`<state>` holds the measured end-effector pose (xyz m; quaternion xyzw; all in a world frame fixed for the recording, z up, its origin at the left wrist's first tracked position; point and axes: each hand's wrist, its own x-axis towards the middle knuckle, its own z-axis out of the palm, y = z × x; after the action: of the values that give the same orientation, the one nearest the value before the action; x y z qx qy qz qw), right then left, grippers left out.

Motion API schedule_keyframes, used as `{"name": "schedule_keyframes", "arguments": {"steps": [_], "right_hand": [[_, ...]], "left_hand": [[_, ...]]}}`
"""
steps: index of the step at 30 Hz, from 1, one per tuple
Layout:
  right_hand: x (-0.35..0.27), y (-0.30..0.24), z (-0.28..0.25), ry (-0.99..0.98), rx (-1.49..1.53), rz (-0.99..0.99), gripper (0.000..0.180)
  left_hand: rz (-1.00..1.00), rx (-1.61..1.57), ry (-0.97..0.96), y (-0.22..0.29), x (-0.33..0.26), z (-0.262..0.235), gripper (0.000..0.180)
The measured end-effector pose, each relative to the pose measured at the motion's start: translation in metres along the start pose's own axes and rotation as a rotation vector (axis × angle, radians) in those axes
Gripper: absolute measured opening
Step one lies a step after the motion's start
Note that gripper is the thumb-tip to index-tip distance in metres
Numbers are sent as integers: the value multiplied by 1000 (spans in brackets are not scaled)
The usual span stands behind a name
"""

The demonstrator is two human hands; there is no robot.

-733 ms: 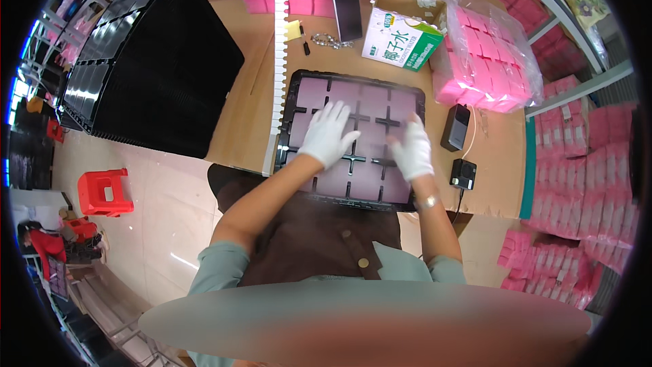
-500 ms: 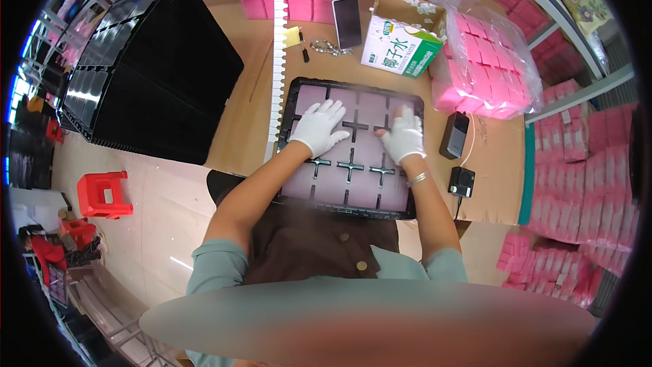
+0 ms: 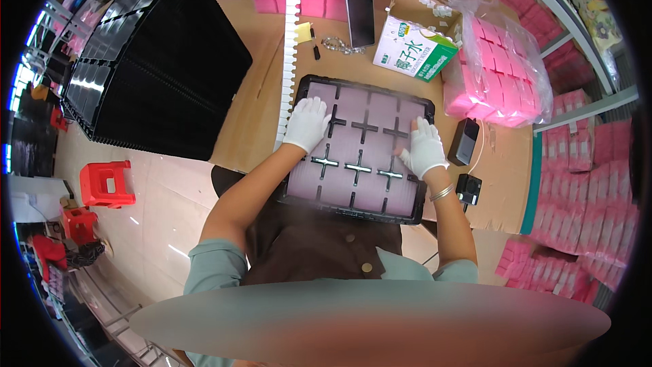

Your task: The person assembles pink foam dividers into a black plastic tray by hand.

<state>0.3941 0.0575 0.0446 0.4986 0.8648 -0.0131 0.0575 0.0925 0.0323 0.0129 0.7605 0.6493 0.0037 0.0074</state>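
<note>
While both forearms stretch forward from pale green sleeves, the left hand (image 3: 308,124) lies flat, its lightly parted fingers pointing away across the left side of a shallow rectangular tray (image 3: 353,216). The right hand (image 3: 426,148) rests open at the tray's right edge, thumb stretched inward from the other fingers; neither hand pinches anything. Both wear thin white gloves, and a silvery bangle (image 3: 441,194) circles the right wrist.

The tray sits directly before the person on a brown tabletop (image 3: 506,194). Its black rim looks like plastic, framing smooth mauve panels (image 3: 339,190) broken by glossy black crosses (image 3: 358,166). The hands hide parts of both side rims.

Left of the tray, beyond a white notched strip (image 3: 289,61), looms a tall, ridged black stack (image 3: 183,75). Past the tray are a phone (image 3: 360,20), a beaded chain (image 3: 339,45), an open cardboard carton (image 3: 411,51) and pink blocks (image 3: 496,61) in clear, crinkled plastic. Two black devices, a longer one (image 3: 464,141) and a squarer one (image 3: 468,189), sit just beyond the right hand.
</note>
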Motion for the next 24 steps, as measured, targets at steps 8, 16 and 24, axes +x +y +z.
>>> {"name": "schedule_keyframes", "arguments": {"steps": [8,16,24], "right_hand": [[37,1,15,159,131,97,81],[-81,12,17,102,729,-190,62],[-139,7,32,200,635,-340,19]], "left_hand": [[-16,-33,264,-5,16,9,62],[596,-193,-64,-21,-97,-29,54],[778,-484,-49,-50,-149,-33,31]]}}
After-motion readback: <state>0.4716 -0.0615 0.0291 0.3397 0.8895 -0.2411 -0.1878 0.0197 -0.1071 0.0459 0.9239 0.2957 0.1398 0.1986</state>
